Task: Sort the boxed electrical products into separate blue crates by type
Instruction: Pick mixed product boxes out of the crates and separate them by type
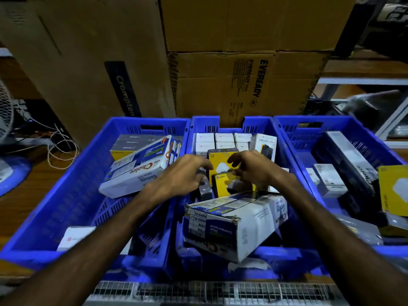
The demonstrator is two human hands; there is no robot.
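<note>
Three blue crates stand side by side before me. My left hand and right hand both reach into the middle crate, fingers loosely curled over a yellow box; grip cannot be confirmed. A white Choice box lies tilted nearest me. The left crate holds another white Choice box. The right crate holds dark boxes.

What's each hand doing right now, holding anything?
Left hand: open, fingers loosely curled over the middle crate, holding nothing.
Right hand: cannot tell; fingers at a yellow box.
</note>
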